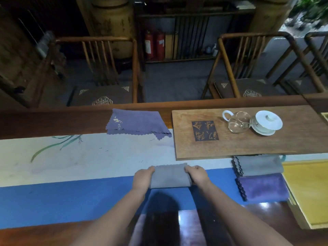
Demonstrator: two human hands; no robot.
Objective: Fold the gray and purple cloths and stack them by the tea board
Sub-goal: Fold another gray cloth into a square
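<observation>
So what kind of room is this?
Probably a tea room. A brown wooden tea board holds a white lidded porcelain cup and a clear glass pitcher, and wooden armchairs with patterned seat cushions face the long table.

Table runner (79, 157): white with a painted orchid at its left end, blue along the near edge, lying on the table (44, 121).
Glass pitcher (238, 124): clear, upright, touching the gaiwan.
Gaiwan (267, 122): white, lidded, on its saucer.
Yellow tray (312, 190): at the right end of the table.
Chairs: two wooden armchairs (99, 71) (248, 68) with dark patterned cushions beyond the table.
Fire extinguishers (154, 45): two red ones, upright, against the back shelf.
</observation>
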